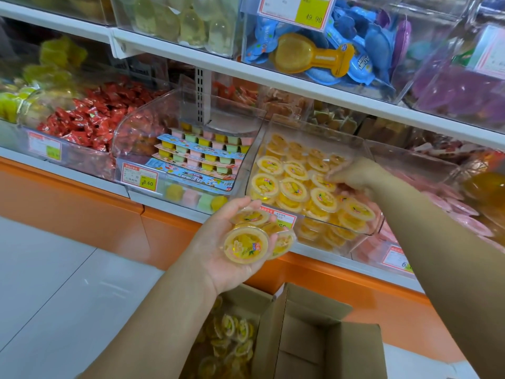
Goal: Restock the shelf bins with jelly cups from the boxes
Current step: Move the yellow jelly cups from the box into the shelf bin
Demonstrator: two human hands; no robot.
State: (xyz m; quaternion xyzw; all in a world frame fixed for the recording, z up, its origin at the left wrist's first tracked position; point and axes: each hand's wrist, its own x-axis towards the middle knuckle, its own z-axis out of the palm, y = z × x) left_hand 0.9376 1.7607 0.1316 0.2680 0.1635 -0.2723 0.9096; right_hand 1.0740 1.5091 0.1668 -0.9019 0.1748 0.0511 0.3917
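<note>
Your left hand (216, 242): palm up before the shelf edge, fingers cupped round the held jelly cups (246, 244), about three, yellow, lids up.
Your right hand (352, 173): inside the clear shelf bin (300, 129), blurred fingers down on the binned jelly cups (293, 187); you cannot tell whether it grips one.
Cardboard box (314, 337): open on the floor below your arms, boxed jelly cups (232, 335) inside.
Neighbouring bin (142, 119), to the left: multicolour jelly trays (202, 151).

White tiered shelves (191, 54), orange base panel (68, 203) beneath, pale glossy floor (54, 283).
</note>
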